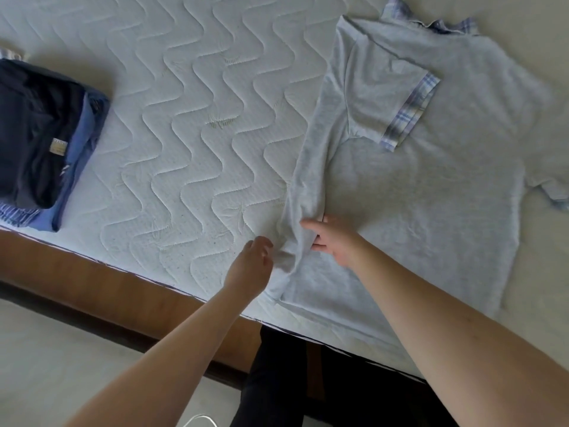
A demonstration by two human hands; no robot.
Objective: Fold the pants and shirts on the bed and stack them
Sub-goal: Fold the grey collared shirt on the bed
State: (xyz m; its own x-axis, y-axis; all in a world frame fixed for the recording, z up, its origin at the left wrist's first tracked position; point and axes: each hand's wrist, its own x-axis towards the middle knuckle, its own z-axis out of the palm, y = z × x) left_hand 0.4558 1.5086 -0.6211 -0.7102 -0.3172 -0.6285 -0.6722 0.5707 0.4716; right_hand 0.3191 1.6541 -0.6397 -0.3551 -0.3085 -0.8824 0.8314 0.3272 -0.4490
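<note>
You had the grey shirt (431,186) spread flat on the quilted mattress (191,97), lying face down or face up, I cannot tell which, with its collar at the far end and its hem at the near edge of the bed. One side of the shirt was already folded inward, so that a short sleeve with a plaid cuff (409,112) lay across the middle of the shirt. The other sleeve stuck out from the shirt's opposite side, partly cut off by the frame edge.

Your right hand (332,238) sat on the shirt near its folded edge, thumb and fingers pinching a raised ridge of the grey cloth. Your left hand (251,263) was just beside that same ridge, on the side away from the shirt's middle, its fingers loosely curled; they seemed to touch the fabric, but the cloth hid the fingertips and I cannot say whether they held it. The two hands were close together with the ridge between them.

Well away from the shirt, on the side where your left hand was, a stack of folded clothes (46,134) rested on the mattress: a dark navy piece on top, blue ones beneath. Nearer than the shirt's hem ran the wooden bed frame (117,285), and below it pale floor (61,359).
</note>
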